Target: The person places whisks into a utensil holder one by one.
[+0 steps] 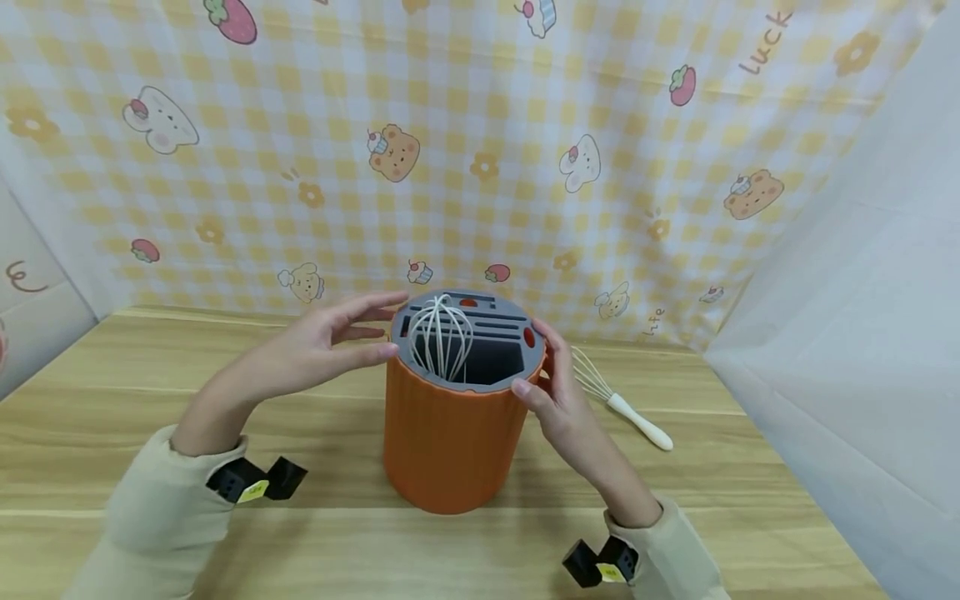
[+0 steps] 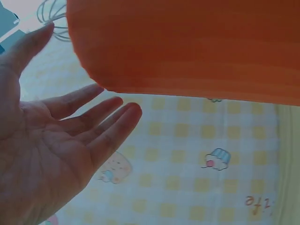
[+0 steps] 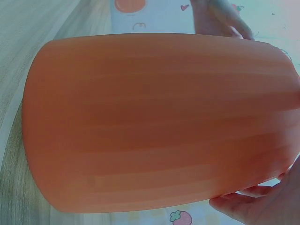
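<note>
An orange utensil holder (image 1: 450, 446) with a grey slotted lid (image 1: 487, 387) stands upright on the table. Out of the lid's large opening rises the wire head of a whisk (image 1: 441, 340); its handle is hidden inside. My left hand (image 1: 330, 337) is at the lid's left edge, its fingers extended and spread, thumb tip by the rim. In the left wrist view the palm of that left hand (image 2: 51, 140) shows nothing in it. My right hand (image 1: 558, 392) holds the holder's right rim, thumb at the front and fingers around the side.
A second whisk (image 1: 637, 421) with a white handle lies on the wooden table (image 1: 322, 533) to the right, its wires partly behind my right hand. A yellow checked cloth (image 1: 480, 217) hangs behind the table, and a white sheet (image 1: 840, 275) stands at the right.
</note>
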Available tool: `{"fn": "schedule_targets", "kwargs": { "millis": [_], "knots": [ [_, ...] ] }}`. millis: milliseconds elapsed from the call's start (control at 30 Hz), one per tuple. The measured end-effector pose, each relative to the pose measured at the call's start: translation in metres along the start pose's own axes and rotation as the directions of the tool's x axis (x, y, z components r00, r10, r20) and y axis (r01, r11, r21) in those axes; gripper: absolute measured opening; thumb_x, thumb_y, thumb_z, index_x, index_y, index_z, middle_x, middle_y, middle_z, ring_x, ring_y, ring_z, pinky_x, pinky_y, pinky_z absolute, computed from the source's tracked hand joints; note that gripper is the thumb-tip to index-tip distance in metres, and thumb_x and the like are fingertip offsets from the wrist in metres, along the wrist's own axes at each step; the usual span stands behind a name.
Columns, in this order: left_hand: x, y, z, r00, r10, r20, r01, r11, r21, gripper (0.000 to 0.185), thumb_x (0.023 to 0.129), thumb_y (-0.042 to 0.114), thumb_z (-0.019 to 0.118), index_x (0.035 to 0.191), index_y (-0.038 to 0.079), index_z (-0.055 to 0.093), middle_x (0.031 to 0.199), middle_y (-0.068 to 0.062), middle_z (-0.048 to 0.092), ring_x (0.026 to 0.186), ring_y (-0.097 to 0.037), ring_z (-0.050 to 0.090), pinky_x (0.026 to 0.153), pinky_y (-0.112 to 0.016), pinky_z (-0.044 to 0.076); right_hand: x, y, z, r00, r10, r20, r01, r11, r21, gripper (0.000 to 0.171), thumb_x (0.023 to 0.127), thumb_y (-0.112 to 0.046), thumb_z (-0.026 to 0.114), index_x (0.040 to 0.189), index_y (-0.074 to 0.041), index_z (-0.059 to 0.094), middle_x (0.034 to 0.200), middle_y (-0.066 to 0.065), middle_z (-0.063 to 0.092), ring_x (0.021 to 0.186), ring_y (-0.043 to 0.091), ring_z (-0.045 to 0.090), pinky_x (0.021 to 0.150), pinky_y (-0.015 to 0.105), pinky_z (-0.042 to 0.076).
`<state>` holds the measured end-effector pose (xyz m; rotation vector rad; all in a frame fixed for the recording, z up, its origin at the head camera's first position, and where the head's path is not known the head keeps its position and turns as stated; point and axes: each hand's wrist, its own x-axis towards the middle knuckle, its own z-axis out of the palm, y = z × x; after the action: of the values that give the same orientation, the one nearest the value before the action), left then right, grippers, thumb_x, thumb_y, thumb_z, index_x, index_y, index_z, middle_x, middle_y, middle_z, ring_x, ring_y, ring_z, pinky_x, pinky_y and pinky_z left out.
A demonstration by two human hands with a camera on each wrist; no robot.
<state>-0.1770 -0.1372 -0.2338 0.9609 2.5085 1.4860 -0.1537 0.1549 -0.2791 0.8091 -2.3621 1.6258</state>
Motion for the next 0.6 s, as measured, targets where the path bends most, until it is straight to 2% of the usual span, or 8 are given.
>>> {"fn": "schedule_targets", "kwargs": {
  "millis": [100, 200, 300, 467, 600],
  "knots": [
    [0.004, -0.008, 0.002, 0.998, -0.003, 0.064, 0.009, 0.996, -0.091, 0.062, 0.092, 0.020, 0.058, 0.146, 0.014, 0.028, 0.141, -0.015, 0.041, 0.128, -0.036, 0.043, 0.096, -0.044, 0.047, 0.000, -0.001, -0.001, 1.000, 0.008, 0.005, -0.008, 1.000, 0.005, 0.067, 0.091, -0.021, 0.049, 0.147, -0.016, 0.013, 0.145, 0.010, 0.029, 0.127, 0.026, 0.034, 0.101, 0.033, 0.039],
    [0.006, -0.013, 0.004, 0.996, 0.007, 0.085, 0.003, 0.993, -0.119, 0.065, 0.093, 0.018, 0.058, 0.147, 0.014, 0.024, 0.141, -0.017, 0.040, 0.127, -0.036, 0.044, 0.096, -0.043, 0.047, 0.000, -0.001, -0.001, 1.000, 0.013, 0.007, -0.013, 1.000, 0.004, 0.067, 0.091, -0.023, 0.049, 0.147, -0.017, 0.013, 0.145, 0.010, 0.029, 0.127, 0.026, 0.034, 0.100, 0.031, 0.039],
    [0.008, -0.016, 0.005, 0.996, 0.019, 0.084, -0.009, 0.993, -0.114, 0.065, 0.093, 0.018, 0.057, 0.148, 0.014, 0.022, 0.141, -0.016, 0.039, 0.127, -0.035, 0.043, 0.096, -0.042, 0.047, 0.000, -0.001, 0.000, 1.000, 0.015, 0.008, -0.015, 1.000, 0.000, 0.067, 0.091, -0.023, 0.049, 0.147, -0.017, 0.012, 0.145, 0.009, 0.029, 0.127, 0.026, 0.035, 0.100, 0.034, 0.039],
    [0.009, -0.019, 0.006, 0.996, 0.008, 0.085, 0.001, 0.995, -0.103, 0.066, 0.093, 0.019, 0.057, 0.148, 0.016, 0.020, 0.141, -0.013, 0.038, 0.128, -0.033, 0.042, 0.097, -0.042, 0.046, 0.000, -0.002, 0.000, 1.000, 0.020, 0.016, -0.020, 1.000, 0.008, 0.067, 0.092, -0.024, 0.050, 0.147, -0.018, 0.013, 0.145, 0.007, 0.029, 0.127, 0.024, 0.034, 0.099, 0.025, 0.040],
    [0.009, -0.019, 0.006, 0.996, 0.006, 0.084, 0.003, 0.995, -0.102, 0.066, 0.093, 0.019, 0.057, 0.148, 0.017, 0.020, 0.141, -0.012, 0.038, 0.128, -0.034, 0.042, 0.097, -0.042, 0.046, 0.000, -0.002, 0.000, 1.000, 0.015, 0.009, -0.015, 1.000, -0.004, 0.067, 0.091, -0.022, 0.050, 0.147, -0.016, 0.013, 0.146, 0.008, 0.029, 0.128, 0.025, 0.035, 0.100, 0.031, 0.040]
  ]
}}
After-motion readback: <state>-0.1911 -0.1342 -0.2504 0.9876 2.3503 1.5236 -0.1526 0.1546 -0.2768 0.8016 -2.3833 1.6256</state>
